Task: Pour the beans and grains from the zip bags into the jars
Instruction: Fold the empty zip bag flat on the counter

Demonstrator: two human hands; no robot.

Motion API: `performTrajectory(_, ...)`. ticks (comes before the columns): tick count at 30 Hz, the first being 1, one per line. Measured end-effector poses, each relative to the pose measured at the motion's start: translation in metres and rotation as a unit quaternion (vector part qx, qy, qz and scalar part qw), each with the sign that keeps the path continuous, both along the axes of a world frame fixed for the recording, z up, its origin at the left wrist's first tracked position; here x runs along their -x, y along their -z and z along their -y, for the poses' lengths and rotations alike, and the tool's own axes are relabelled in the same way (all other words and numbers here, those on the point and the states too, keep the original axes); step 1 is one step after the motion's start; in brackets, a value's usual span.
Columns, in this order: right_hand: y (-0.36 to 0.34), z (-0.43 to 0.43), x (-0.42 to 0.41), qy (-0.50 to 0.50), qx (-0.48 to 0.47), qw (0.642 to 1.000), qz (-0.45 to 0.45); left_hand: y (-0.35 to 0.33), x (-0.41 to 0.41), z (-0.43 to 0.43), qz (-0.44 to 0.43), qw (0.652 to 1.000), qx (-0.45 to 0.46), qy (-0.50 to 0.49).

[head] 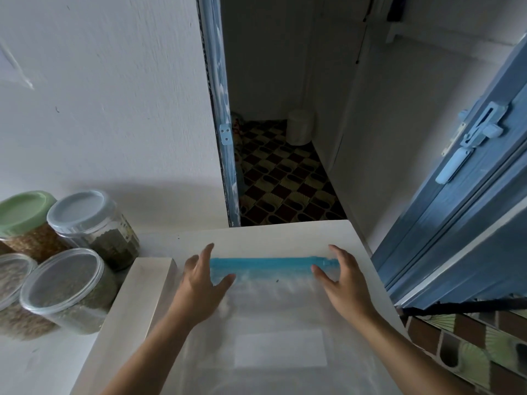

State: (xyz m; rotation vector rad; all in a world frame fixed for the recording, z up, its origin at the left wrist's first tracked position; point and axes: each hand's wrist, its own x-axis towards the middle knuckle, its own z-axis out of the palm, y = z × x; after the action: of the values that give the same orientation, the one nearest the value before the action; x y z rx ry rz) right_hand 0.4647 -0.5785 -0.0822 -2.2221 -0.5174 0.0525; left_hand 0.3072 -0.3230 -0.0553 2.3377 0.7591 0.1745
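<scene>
The white bench fills the lower middle of your view, and the zip bag lies spread across it, mouth away from you, a pale label on its near half. It looks flat and nearly empty, with only a dark speck under the seal, so expect it to be very light, limp and slick: it will fold and slide rather than hold a shape. Take it at the 2 upper corners, on the stiffer seal, not by the soft film. At the bench's left stand 4 lidded jars, close together. The green-lidded jar holds brown grain, the grey-lidded jar a dull green fill, the clear-lidded jar nearer you a similar greenish fill, and the jar at the left edge a paler grain. All 4 look well filled and closed, so little pouring seems left. Your left hand and right hand sit at either end of the blue zip strip, thumbs on the film, fingers spread past it. I cannot tell whether either grip pinches the bag or merely rests on it. The slider sits at the right end.
</scene>
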Motion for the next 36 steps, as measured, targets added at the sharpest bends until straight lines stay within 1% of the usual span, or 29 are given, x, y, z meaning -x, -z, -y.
performTrajectory(3,0.000,-0.009,0.007,-0.020,-0.033,0.998,-0.047,0.007,0.002,0.005,0.051,0.997,0.047,-0.037)
performTrajectory(5,0.000,-0.016,0.008,-0.025,-0.035,0.998,-0.042,0.009,0.002,0.004,0.065,0.994,0.058,-0.060)
performTrajectory(7,0.006,-0.021,0.006,-0.025,-0.019,0.999,-0.020,0.010,0.003,0.002,0.057,0.996,0.047,-0.058)
performTrajectory(9,0.011,-0.022,0.005,-0.023,-0.005,1.000,-0.006,0.009,0.004,-0.001,0.015,1.000,0.003,-0.026)
performTrajectory(11,0.012,-0.018,0.004,-0.033,0.021,0.999,0.027,0.004,0.003,-0.005,-0.043,0.997,-0.068,0.013)
performTrajectory(14,0.005,-0.012,-0.001,-0.063,0.088,0.989,0.103,-0.008,-0.004,-0.011,-0.098,0.980,-0.152,0.085)
performTrajectory(15,0.001,-0.012,-0.003,-0.079,0.109,0.985,0.109,-0.012,-0.008,-0.013,-0.114,0.971,-0.177,0.117)
performTrajectory(16,-0.004,-0.013,-0.004,-0.100,0.131,0.981,0.104,-0.014,-0.013,-0.014,-0.129,0.962,-0.191,0.148)
performTrajectory(19,-0.017,-0.016,-0.009,-0.166,0.215,0.959,0.083,-0.016,-0.024,-0.018,-0.170,0.940,-0.196,0.220)
performTrajectory(22,-0.026,-0.016,-0.012,-0.183,0.276,0.940,0.084,-0.017,-0.029,-0.020,-0.189,0.924,-0.226,0.244)
performTrajectory(25,-0.034,-0.021,-0.015,-0.194,0.311,0.927,0.080,-0.021,-0.037,-0.020,-0.193,0.923,-0.222,0.248)
performTrajectory(29,-0.047,-0.032,-0.019,-0.218,0.351,0.908,0.075,-0.026,-0.050,-0.020,-0.219,0.919,-0.171,0.281)
performTrajectory(31,-0.052,-0.036,-0.021,-0.231,0.349,0.907,0.040,-0.029,-0.055,-0.020,-0.242,0.911,-0.152,0.298)
performTrajectory(33,-0.056,-0.039,-0.022,-0.240,0.350,0.905,-0.001,-0.032,-0.060,-0.019,-0.261,0.902,-0.153,0.309)
performTrajectory(36,-0.059,-0.042,-0.023,-0.251,0.358,0.899,-0.025,-0.035,-0.066,-0.016,-0.265,0.900,-0.147,0.313)
